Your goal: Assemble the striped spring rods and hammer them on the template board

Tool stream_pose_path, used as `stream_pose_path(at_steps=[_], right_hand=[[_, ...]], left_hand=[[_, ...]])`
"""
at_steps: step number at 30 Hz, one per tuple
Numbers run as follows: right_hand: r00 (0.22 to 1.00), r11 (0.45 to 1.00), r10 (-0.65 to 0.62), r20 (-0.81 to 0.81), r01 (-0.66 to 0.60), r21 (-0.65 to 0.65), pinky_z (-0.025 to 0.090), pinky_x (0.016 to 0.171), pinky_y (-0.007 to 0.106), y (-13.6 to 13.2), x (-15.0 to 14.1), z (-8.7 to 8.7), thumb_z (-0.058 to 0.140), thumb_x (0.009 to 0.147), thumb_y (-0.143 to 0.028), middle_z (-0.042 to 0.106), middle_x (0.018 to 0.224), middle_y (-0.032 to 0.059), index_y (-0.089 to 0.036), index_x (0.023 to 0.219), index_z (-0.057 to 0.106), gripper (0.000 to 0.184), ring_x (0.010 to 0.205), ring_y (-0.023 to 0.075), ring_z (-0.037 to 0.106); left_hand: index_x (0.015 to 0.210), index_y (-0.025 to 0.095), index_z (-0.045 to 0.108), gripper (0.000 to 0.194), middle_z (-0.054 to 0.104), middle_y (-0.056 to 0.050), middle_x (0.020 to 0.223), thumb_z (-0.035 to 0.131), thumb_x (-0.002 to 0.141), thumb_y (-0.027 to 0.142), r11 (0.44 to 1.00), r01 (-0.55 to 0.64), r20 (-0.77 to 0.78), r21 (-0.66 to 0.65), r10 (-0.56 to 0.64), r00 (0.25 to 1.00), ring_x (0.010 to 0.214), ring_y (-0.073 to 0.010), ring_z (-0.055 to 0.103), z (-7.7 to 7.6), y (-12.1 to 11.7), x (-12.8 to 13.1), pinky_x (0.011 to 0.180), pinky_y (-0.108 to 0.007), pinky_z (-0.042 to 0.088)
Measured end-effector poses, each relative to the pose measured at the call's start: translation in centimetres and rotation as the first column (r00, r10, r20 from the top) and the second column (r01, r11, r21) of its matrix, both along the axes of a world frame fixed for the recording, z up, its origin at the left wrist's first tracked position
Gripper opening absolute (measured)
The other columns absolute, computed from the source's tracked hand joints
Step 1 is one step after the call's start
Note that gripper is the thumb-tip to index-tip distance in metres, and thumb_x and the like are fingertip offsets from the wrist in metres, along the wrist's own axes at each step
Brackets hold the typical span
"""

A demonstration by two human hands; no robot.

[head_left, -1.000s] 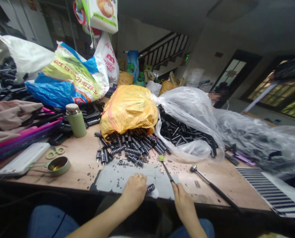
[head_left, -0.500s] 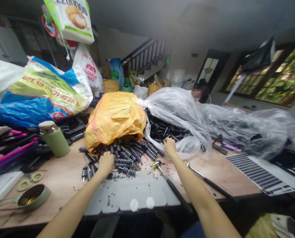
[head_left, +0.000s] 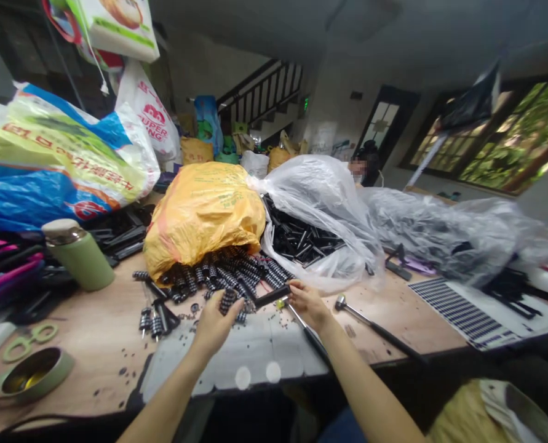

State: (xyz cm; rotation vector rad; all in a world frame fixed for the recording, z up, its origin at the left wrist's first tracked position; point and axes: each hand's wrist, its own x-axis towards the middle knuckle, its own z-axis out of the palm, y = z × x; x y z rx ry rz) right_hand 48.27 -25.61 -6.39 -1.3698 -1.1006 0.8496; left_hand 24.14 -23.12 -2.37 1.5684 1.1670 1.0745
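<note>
Hands meet over the grey mat (head_left: 255, 344) at the table's near edge: the left hand (head_left: 216, 323) has its fingers curled round a short black-and-white ribbed piece (head_left: 228, 301), held roughly upright at the fingertips. The right hand (head_left: 307, 303) pinches one end of a plain black rod (head_left: 270, 296) (long axis near level, slightly tilted), whose free end points left toward the ribbed piece, just beside it, whether touching I cannot tell.
</note>
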Motion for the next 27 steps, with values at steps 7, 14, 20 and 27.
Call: stream_pose_path(at_steps=[7,14,20,27], right_hand=[[0.972,0.989,0.145,-0.183,-0.150,-0.012,0.051,0.066,0.031,-0.6,-3.5,-0.6,0.063,0.066,-0.052,0.060,0.076,0.0034,-0.017,0.086,0.059,0.041,0.064,0.0118,0.059],[0.860,0.965,-0.015,0.509,-0.121,0.232,0.028,0.101,0.046,-1.4,-7.3,-0.7,0.076,0.054,-0.039,0.042,0.127,0.0108,-0.021,0.117,0.048,0.072,0.122,0.0270,0.033],[0.600,0.914,0.040,0.799,-0.345,0.214,0.046,0.067,0.033,-8.2,-14.9,-3.1,0.058,0.075,-0.041,0.058,0.081,0.0064,-0.018,0.093,0.055,0.030,0.077,0.0208,0.053],[0.428,0.881,0.114,0.896,-0.461,0.108,0.045,0.061,0.024,-7.9,-17.3,-4.5,0.044,0.081,-0.011,0.060,0.076,0.0039,-0.018,0.080,0.057,0.015,0.070,0.0156,0.054]], left_hand=[[0.066,0.013,0.062,0.028,0.061,-0.001,0.057,0.065,0.062,0.040,0.918,0.385,-0.100,-0.092,-0.393,0.914,0.052,-0.0141,0.053,-2.6,1.7,2.8,0.049,-0.024,0.041],[0.064,0.015,0.060,0.024,0.060,0.000,0.061,0.062,0.065,0.039,0.986,0.156,-0.060,0.058,-0.152,0.986,0.058,-0.0138,0.051,-6.5,3.5,2.6,0.056,-0.024,0.039],[0.057,0.016,0.058,0.021,0.055,0.002,0.057,0.066,0.061,0.035,0.988,0.135,-0.016,0.081,-0.134,0.991,0.061,-0.0129,0.049,-7.2,3.2,3.5,0.059,-0.022,0.037],[0.069,0.015,0.055,0.029,0.044,0.007,0.044,0.064,0.063,0.042,0.991,0.129,0.097,-0.045,-0.124,0.988,0.038,-0.0079,0.039,-3.0,3.6,1.1,0.038,-0.020,0.030]])
